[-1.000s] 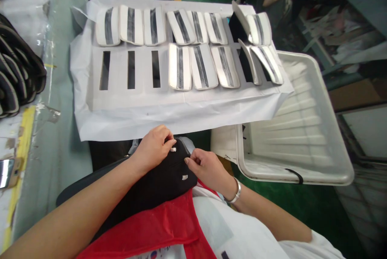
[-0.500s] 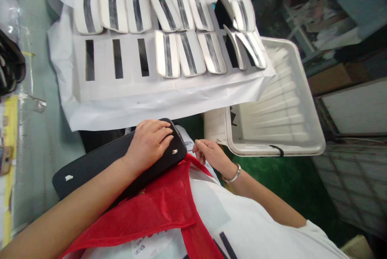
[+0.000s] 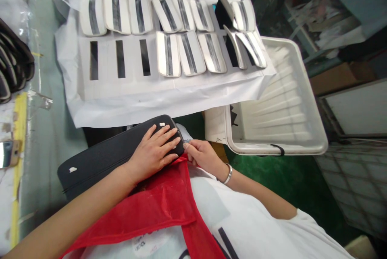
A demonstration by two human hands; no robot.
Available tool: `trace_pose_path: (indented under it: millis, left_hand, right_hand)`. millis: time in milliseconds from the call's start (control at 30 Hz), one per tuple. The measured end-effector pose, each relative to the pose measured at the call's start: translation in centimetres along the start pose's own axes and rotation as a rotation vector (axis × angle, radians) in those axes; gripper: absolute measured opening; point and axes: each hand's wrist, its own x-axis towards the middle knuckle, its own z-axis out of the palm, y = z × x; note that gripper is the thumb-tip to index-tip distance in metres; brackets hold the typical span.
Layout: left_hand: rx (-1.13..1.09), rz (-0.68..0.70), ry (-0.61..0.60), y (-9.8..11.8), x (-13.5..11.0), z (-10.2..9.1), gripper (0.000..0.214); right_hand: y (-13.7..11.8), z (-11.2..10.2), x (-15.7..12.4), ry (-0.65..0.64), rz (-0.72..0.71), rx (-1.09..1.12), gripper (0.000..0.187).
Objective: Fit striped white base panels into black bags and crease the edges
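A long black padded panel [image 3: 102, 156] lies across my lap on a red apron [image 3: 157, 210], with small white tabs on it. My left hand [image 3: 154, 152] rests flat on the panel's right end, fingers stretched out. My right hand [image 3: 198, 155] is closed in a pinch at the panel's right edge, beside the left fingertips; what it pinches is too small to make out.
A white slotted board [image 3: 121, 85] on white paper carries two rows of white pieces with grey stripes [image 3: 189, 47]; three slots at left are bare. A white plastic tray [image 3: 284, 102] stands to the right. Black parts [image 3: 12, 65] are stacked at far left.
The left hand slid along the panel and flattened on its right end. The right hand came back from beside the panel to pinch at its edge. The panel sits a little higher.
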Motion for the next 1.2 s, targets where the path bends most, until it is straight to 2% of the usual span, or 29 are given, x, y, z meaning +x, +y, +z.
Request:
trace_pose_path:
  millis: [133, 200, 267, 333, 433, 533, 667, 800, 1033, 1133, 1200]
  left_hand:
    - [-0.067, 0.005, 0.019, -0.8, 0.2, -0.3, 0.036]
    - [-0.102, -0.115, 0.078, -1.9, 0.9, -0.6, 0.038]
    - [-0.134, -0.304, 0.129, -3.2, 1.9, -0.9, 0.045]
    - [-0.224, -0.434, 0.09, -4.5, 3.0, -1.3, 0.048]
    - [-0.433, -0.503, -0.038, -5.8, 4.3, -1.9, 0.045]
    - [-0.592, -0.571, -0.103, -6.4, 4.8, -2.4, 0.046]
    - [-0.701, -0.567, -0.119, -6.9, 5.0, -2.6, 0.04]
    - [-0.669, -0.57, -0.085, -6.9, 5.2, -2.2, 0.034]
    - [-0.596, -0.658, -0.044, -6.2, 6.0, -2.0, 0.027]
    - [-0.606, -0.658, -0.049, -6.3, 6.2, -2.1, 0.024]
    - [-0.614, -0.656, -0.049, -6.4, 6.5, -1.9, 0.023]
  right_hand:
    - [-0.3, 0.5, 0.2, 0.06, -0.043, -0.146, 0.035]
    - [-0.3, 0.5, 0.3, 0.072, -0.06, -0.177, 0.034]
    - [-0.3, 0.5, 0.4, 0.078, -0.082, -0.204, 0.033]
    - [-0.2, 0.3, 0.5, 0.086, -0.101, -0.223, 0.033]
    - [0.0, 0.1, 0.6, 0.09, -0.121, -0.23, 0.032]
    - [0.1, 0.0, 0.6, 0.075, -0.12, -0.203, 0.032]
    - [0.1, -0.1, 0.8, 0.069, -0.099, -0.163, 0.031]
    - [0.0, -0.3, 1.1, 0.047, -0.099, -0.212, 0.031]
    - [0.0, -0.8, 1.4, -0.002, -0.052, -0.259, 0.035]
    - [-0.9, -1.3, 1.9, -0.064, -0.059, -0.347, 0.04]
    - [-1.8, -1.5, 2.6, -0.038, -0.094, -0.466, 0.042]
